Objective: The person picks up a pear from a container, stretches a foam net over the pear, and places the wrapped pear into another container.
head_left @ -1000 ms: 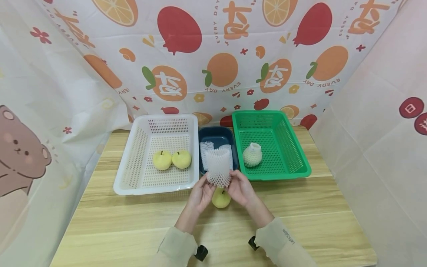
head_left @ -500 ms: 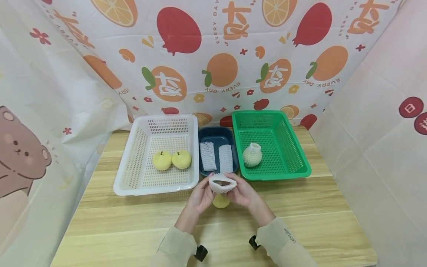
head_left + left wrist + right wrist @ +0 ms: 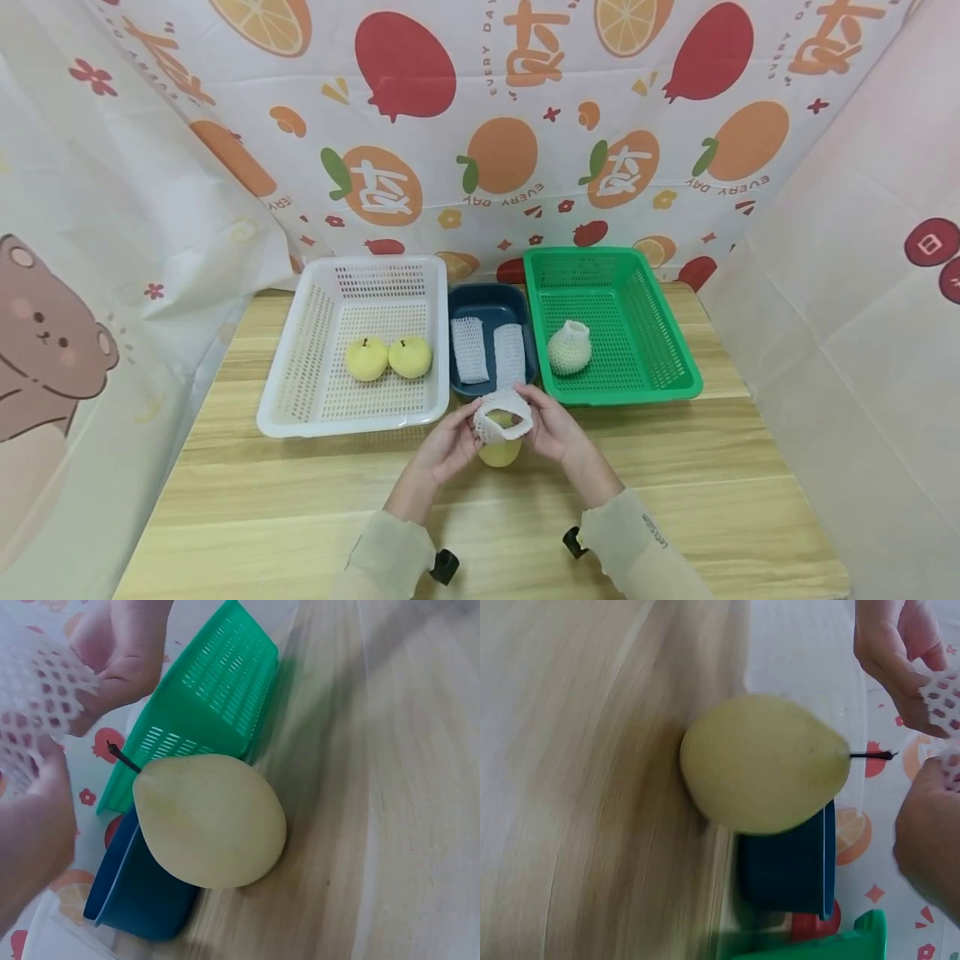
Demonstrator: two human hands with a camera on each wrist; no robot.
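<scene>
Between them, my left hand (image 3: 448, 443) and right hand (image 3: 557, 432) hold a white foam fruit net (image 3: 497, 402) by its opposite sides, its mouth stretched wide. Under the net stands a yellow pear (image 3: 500, 455) on the table, partly hidden by it in the head view. Both wrist views show the pear (image 3: 214, 821) upright with its dark stem pointing up, the lattice of the net (image 3: 45, 690) held above the stem. Fingers and thumbs pinch the net's edge on either side. Neither hand touches the pear.
Behind the hands, a navy tray (image 3: 489, 293) holds two flat foam nets (image 3: 469, 350). At left, a white basket (image 3: 300, 423) contains two pears (image 3: 367, 359). A green basket (image 3: 637, 367) at right holds a net-wrapped pear (image 3: 570, 352). A printed cloth (image 3: 315, 225) hangs behind.
The net, held upright in front of the tray at first, has come down and tipped over the pear, its mouth facing up. Since then the hands have spread its opening wider.
</scene>
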